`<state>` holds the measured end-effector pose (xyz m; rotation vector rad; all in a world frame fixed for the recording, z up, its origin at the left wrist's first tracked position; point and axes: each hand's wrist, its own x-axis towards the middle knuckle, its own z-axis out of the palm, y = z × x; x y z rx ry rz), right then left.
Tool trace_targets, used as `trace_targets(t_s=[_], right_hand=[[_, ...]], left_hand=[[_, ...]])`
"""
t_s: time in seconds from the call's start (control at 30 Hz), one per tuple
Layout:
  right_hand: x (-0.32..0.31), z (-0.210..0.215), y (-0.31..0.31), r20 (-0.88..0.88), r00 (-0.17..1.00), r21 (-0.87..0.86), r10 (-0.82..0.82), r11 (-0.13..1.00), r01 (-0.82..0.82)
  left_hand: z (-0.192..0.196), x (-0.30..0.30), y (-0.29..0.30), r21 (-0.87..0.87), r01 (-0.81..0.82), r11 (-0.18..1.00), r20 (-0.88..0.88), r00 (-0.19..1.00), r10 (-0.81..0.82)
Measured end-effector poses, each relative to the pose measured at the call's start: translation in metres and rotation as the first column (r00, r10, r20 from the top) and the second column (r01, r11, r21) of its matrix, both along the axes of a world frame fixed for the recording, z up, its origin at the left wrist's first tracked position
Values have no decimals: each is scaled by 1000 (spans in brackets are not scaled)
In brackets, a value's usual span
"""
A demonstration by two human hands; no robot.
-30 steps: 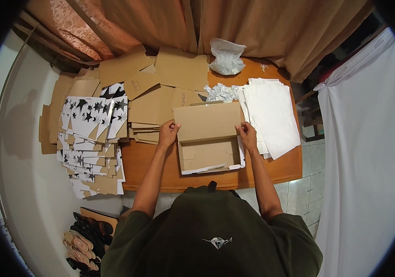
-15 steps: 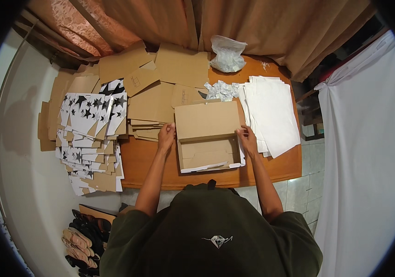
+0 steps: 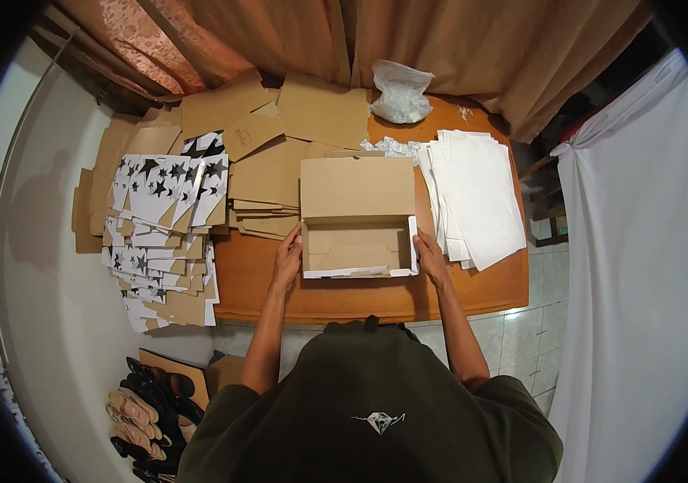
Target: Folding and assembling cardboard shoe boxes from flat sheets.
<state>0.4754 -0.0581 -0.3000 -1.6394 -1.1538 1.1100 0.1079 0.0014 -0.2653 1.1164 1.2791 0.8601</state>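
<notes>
A shallow cardboard box [image 3: 358,245], brown inside with white outer edges, stands in front of me with its lid [image 3: 357,187] raised at the far side. No contents show inside. My left hand [image 3: 288,251] is closed on the box's left wall near the front. At the opposite wall my right hand [image 3: 428,253] grips the white right edge, thumb toward the rim. Behind the lid lie small white packets [image 3: 396,147], partly hidden by it. A stack of white paper sheets [image 3: 477,197] lies right of the box.
Flat brown cardboard pieces [image 3: 267,177] cover the back left of the wooden table [image 3: 255,294]. Star-printed cardboard pieces [image 3: 168,189] are stacked at the left. A clear plastic bag [image 3: 401,92] stands at the back. Shoes [image 3: 143,414] sit low at the left; a white cloth [image 3: 626,266] hangs right.
The box has shifted away from me and sits straighter, its lid now covering more of the packets. Both hands have moved from beside the lid down to the box's side walls.
</notes>
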Motion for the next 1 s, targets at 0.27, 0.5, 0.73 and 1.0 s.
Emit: trace_targets(t_s=[0.27,0.5,0.73,1.0], right_hand=[[-12,-6,-2,1,1000,21,-13,1000,13],[-15,-10,6,17,1000,69,21,997,-22],[-24,31,-16,212,970,94,-115,991,97],[-39,31,-45,512,845,107,153,965,-239]], left_hand=[[-22,12,9,157,-10,988,-301,952,58],[-48,6,10,367,57,928,-502,852,147],[-6,16,-9,266,-30,964,-350,928,125],[-15,-9,-52,344,438,831,-604,780,-161]])
